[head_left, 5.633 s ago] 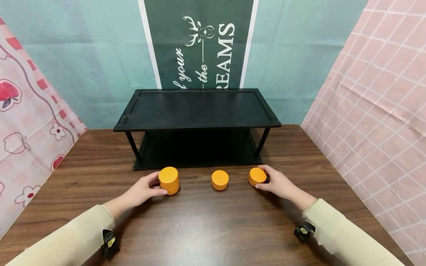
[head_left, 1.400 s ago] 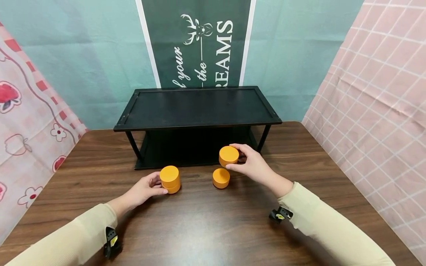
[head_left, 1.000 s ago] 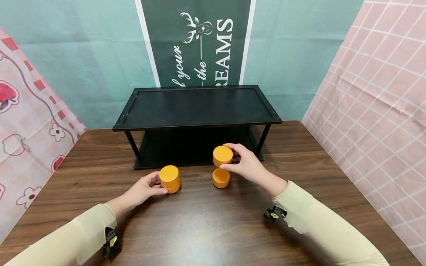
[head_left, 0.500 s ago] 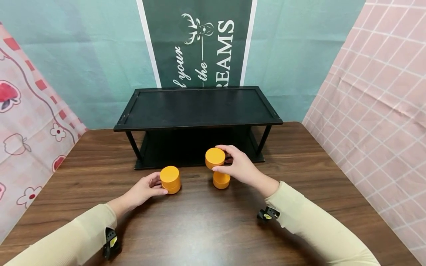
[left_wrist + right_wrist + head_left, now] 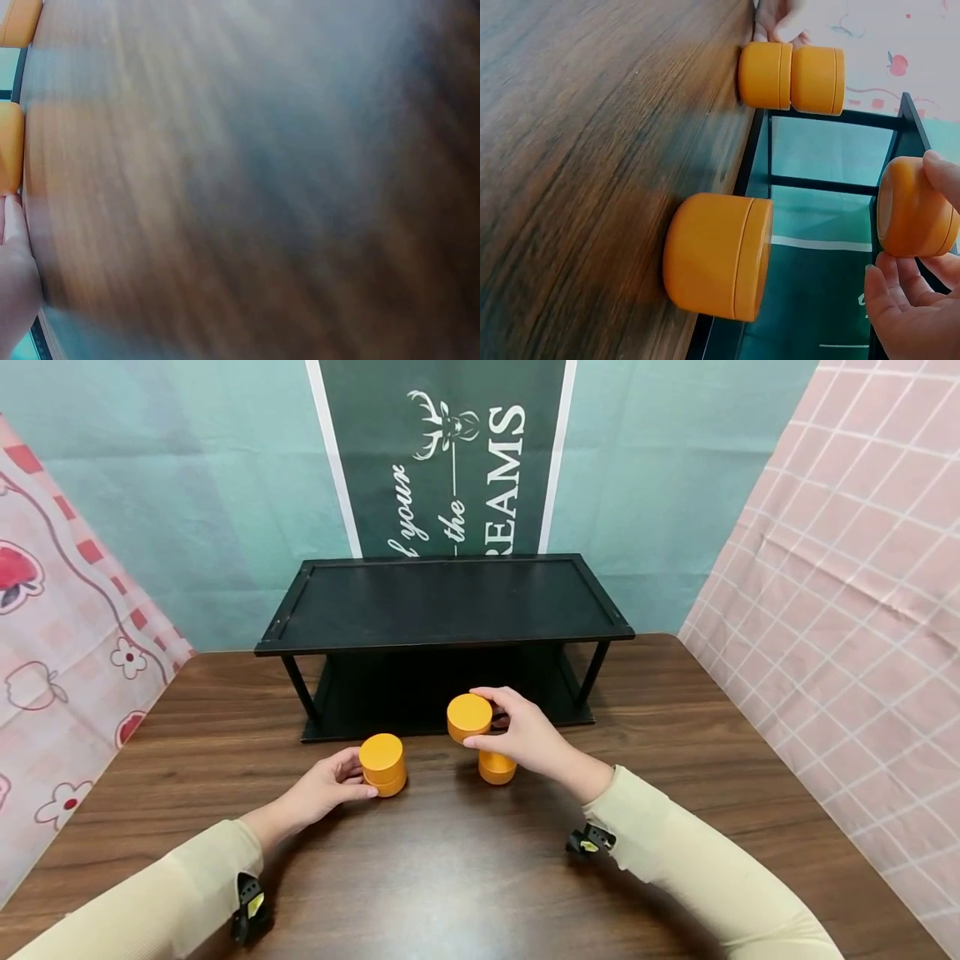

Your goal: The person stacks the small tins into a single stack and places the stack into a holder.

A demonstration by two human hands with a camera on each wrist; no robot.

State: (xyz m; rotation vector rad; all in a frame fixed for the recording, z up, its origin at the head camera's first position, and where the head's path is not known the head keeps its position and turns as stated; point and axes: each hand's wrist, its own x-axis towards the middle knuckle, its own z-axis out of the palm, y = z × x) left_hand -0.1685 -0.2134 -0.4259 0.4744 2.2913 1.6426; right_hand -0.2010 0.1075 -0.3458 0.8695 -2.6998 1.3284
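Held canister above the surface, with the main hazards. The held canister [image 5: 469, 713] hangs in the air in front of the black rack [image 5: 450, 602], apart from both the surface [image 5: 450, 881] and the other canisters. A loosened pinch could drop it onto the lone canister [image 5: 497, 768], which stands upright on the surface beneath and could tip or roll. The upper canister [image 5: 382, 757] rests on the lower canister [image 5: 390, 787] and appears slightly off-centre in the right wrist view; a sideways knock, or a twitch of the left hand [image 5: 333, 785], could dislodge it.

Fingers. Those of the right hand [image 5: 525, 733] are parted by the held canister's width, thumb on one side and fingertips on the other, pinching its sidewall. Those of the left hand curl about the lower canister, thumb in front; the left wrist view shows little of this grip.
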